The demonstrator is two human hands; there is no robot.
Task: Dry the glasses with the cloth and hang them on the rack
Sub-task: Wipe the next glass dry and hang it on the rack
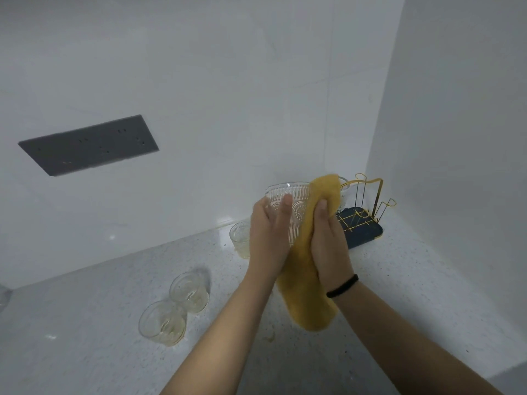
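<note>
The left hand point(269, 238) gripped a patterned clear glass point(291, 206) held up above the speckled surface point(99, 323), fingers wrapped round its side. The right hand point(330, 246) pressed a yellow cloth point(305, 280) against the glass's other side, the cloth draping over the rim and hanging down past the wrist. Behind them, in the corner, stood the gold wire rack point(368, 206) on its dark tray. Three more glasses point(189, 292) waited on the surface to the left, one just behind the left hand.
</note>
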